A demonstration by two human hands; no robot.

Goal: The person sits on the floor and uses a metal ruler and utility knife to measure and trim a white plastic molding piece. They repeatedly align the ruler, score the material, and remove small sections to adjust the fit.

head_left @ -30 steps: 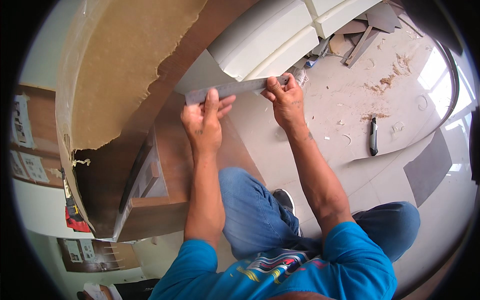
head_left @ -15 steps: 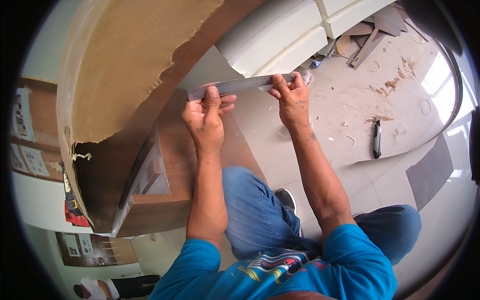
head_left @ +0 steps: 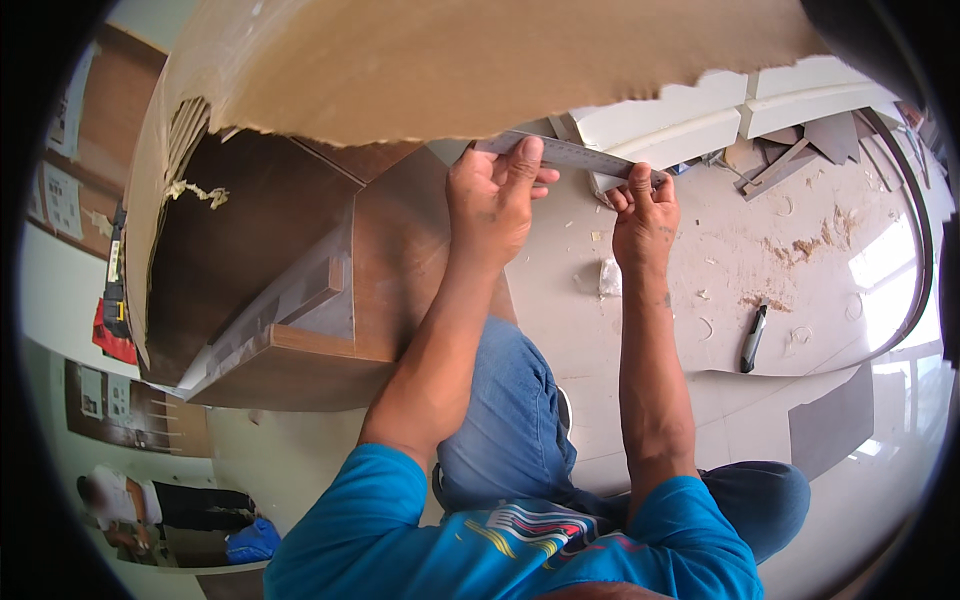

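A thin metal ruler [head_left: 585, 158] is stretched between my two hands, tilted down toward the right. My left hand [head_left: 492, 210] pinches its left end, thumb on top and the other fingers beneath. At the opposite end, my right hand [head_left: 645, 225] grips it between thumb and fingers. Torn brown cardboard [head_left: 480, 75] overhangs the ruler's left end; whether they touch I cannot tell. Below and left of my left hand is a brown wooden cabinet piece [head_left: 400, 250] with an angled, pale-edged compartment.
A utility knife [head_left: 753, 340] lies on the tiled floor at right, near sawdust [head_left: 800, 245] and shavings. White stacked units [head_left: 660, 125] and board offcuts [head_left: 790, 165] stand beyond. A grey sheet [head_left: 832, 420] lies at right. Another person [head_left: 130, 500] is at lower left.
The view has shifted, and the cardboard now covers more of the top. Both hands appear farther right with the ruler, which now slopes down rightward instead of up.
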